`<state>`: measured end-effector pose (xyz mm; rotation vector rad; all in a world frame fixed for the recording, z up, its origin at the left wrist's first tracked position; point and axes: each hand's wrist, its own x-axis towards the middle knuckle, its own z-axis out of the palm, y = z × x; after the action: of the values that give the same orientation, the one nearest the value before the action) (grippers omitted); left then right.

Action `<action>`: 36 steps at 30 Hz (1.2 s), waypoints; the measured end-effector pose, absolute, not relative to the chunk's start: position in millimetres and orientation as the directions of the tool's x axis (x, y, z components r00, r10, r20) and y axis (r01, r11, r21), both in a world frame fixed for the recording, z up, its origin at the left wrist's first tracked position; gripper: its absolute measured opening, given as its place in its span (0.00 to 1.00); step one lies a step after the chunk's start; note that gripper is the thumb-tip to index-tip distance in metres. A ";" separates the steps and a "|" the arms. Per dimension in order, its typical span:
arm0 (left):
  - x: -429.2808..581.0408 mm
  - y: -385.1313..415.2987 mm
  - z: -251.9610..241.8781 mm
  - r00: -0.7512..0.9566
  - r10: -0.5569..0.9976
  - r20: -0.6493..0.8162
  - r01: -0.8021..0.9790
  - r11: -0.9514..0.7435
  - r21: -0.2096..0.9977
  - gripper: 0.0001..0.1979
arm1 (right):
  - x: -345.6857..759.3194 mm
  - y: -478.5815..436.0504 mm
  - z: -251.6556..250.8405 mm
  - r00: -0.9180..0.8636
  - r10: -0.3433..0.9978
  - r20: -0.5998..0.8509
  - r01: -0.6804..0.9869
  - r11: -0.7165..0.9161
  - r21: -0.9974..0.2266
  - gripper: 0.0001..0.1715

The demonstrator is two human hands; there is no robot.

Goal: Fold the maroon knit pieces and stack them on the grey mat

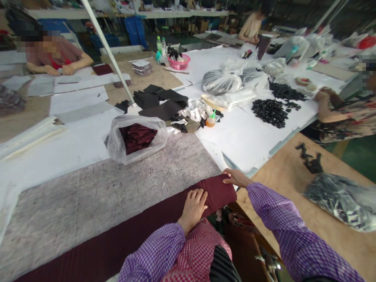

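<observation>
A long strip of maroon fabric [117, 231] runs along the near edge of the table, from the lower left to the table's corner. At its right end lies a maroon fabric piece [219, 192], flat on the strip. My left hand [194, 205] rests palm down with fingers stretched out, touching the left edge of that piece. My right hand [236, 178] pinches the far right corner of the piece between thumb and fingers. Farther back, a clear plastic bag [114, 145] stands with its mouth wide, holding several folded maroon pieces [138, 137].
Black and white scraps [164, 102] and a small glue bottle [210, 118] lie behind the bag. Piles of small black parts [270, 111] are at the right. A white pole [108, 51] rises from the table. Co-workers sit left, right and behind. A wooden board [282, 188] adjoins at right.
</observation>
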<state>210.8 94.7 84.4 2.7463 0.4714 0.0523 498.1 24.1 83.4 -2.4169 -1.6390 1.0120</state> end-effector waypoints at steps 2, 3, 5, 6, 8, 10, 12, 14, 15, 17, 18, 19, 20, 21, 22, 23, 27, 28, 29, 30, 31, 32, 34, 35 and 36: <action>211.0 94.5 83.6 0.948 0.318 -0.019 0.305 -0.889 0.342 0.25 | 498.5 19.5 82.1 0.239 0.857 -0.457 0.795 -0.443 -0.415 0.17; 211.1 94.3 83.4 0.950 0.312 -0.018 0.300 -0.892 0.339 0.25 | 498.3 18.0 81.0 0.249 0.861 -0.444 0.787 -0.447 -0.425 0.16; 211.3 94.0 83.4 0.952 0.305 -0.016 0.293 -0.897 0.331 0.25 | 497.6 16.2 78.4 0.267 0.866 -0.422 0.776 -0.454 -0.439 0.16; 211.4 93.7 83.6 0.953 0.304 -0.016 0.292 -0.899 0.327 0.25 | 497.3 15.9 77.1 0.273 0.869 -0.412 0.772 -0.454 -0.446 0.16; 211.4 93.3 83.9 0.952 0.305 -0.016 0.294 -0.902 0.318 0.25 | 496.9 16.2 75.1 0.277 0.876 -0.394 0.767 -0.449 -0.458 0.16; 211.4 92.9 84.2 0.951 0.308 -0.015 0.298 -0.903 0.308 0.25 | 496.8 17.0 74.0 0.273 0.883 -0.382 0.766 -0.440 -0.468 0.16; 211.3 92.6 84.6 0.950 0.313 -0.015 0.303 -0.904 0.302 0.25 | 496.7 18.0 73.4 0.269 0.887 -0.376 0.767 -0.433 -0.473 0.16; 211.2 92.4 84.8 0.949 0.316 -0.014 0.305 -0.904 0.300 0.27 | 496.4 18.7 73.1 0.265 0.890 -0.371 0.770 -0.427 -0.474 0.16; 211.1 92.4 84.8 0.949 0.316 -0.013 0.305 -0.904 0.301 0.28 | 496.2 18.9 73.0 0.264 0.892 -0.366 0.772 -0.423 -0.474 0.16; 211.2 92.1 84.5 0.948 0.318 -0.012 0.307 -0.903 0.302 0.30 | 495.7 18.9 73.2 0.268 0.896 -0.354 0.779 -0.418 -0.468 0.16; 211.4 92.0 84.1 0.948 0.318 -0.012 0.307 -0.903 0.302 0.30 | 495.0 18.8 73.9 0.275 0.898 -0.344 0.782 -0.417 -0.463 0.15; 211.7 91.9 83.6 0.948 0.318 -0.013 0.307 -0.903 0.302 0.29 | 493.8 18.5 74.9 0.286 0.900 -0.329 0.786 -0.417 -0.456 0.15; 212.0 91.7 83.1 0.948 0.318 -0.014 0.307 -0.903 0.301 0.29 | 491.6 18.0 76.4 0.304 0.902 -0.306 0.791 -0.418 -0.447 0.16; 212.4 91.6 82.6 0.948 0.318 -0.014 0.307 -0.903 0.300 0.28 | 488.0 17.3 78.1 0.331 0.904 -0.271 0.796 -0.421 -0.435 0.16; 212.8 91.5 82.2 0.948 0.317 -0.014 0.306 -0.903 0.300 0.27 | 482.6 16.4 79.8 0.363 0.904 -0.226 0.800 -0.426 -0.421 0.17; 213.1 91.5 82.0 0.948 0.317 -0.014 0.306 -0.903 0.301 0.26 | 475.0 15.2 81.0 0.397 0.901 -0.175 0.805 -0.433 -0.406 0.18; 214.3 91.6 82.9 0.948 0.318 -0.010 0.306 -0.902 0.303 0.26 | 424.9 10.9 74.2 0.470 0.882 -0.008 0.825 -0.443 -0.350 0.17; 214.6 91.7 83.3 0.948 0.319 -0.010 0.307 -0.902 0.303 0.26 | 410.1 10.4 68.7 0.462 0.887 0.011 0.836 -0.431 -0.340 0.18; 214.9 91.7 83.6 0.947 0.321 -0.011 0.309 -0.901 0.303 0.26 | 396.3 10.4 62.2 0.447 0.894 0.024 0.849 -0.415 -0.327 0.19; 215.3 91.6 83.9 0.946 0.324 -0.012 0.312 -0.901 0.302 0.26 | 384.5 10.8 55.3 0.430 0.902 0.031 0.862 -0.400 -0.312 0.22; 215.7 91.5 83.9 0.946 0.325 -0.015 0.314 -0.900 0.301 0.26 | 375.3 11.4 48.4 0.420 0.907 0.037 0.871 -0.392 -0.296 0.24; 216.1 91.3 83.8 0.946 0.325 -0.019 0.315 -0.900 0.300 0.25 | 369.2 12.3 42.2 0.414 0.909 0.042 0.879 -0.387 -0.280 0.26; 217.2 91.0 83.4 0.946 0.324 -0.031 0.318 -0.900 0.300 0.25 | 366.3 14.4 33.1 0.409 0.911 0.050 0.888 -0.385 -0.253 0.30; 217.9 90.8 83.1 0.945 0.324 -0.039 0.320 -0.899 0.300 0.25 | 368.6 15.6 30.3 0.409 0.911 0.054 0.890 -0.385 -0.243 0.31; 218.6 90.7 82.9 0.945 0.324 -0.047 0.323 -0.897 0.301 0.25 | 372.5 16.9 28.4 0.410 0.910 0.056 0.892 -0.387 -0.235 0.31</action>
<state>218.6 90.7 82.9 2.7918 0.4764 0.0068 372.5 16.9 28.4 -2.4386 -1.5872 0.1191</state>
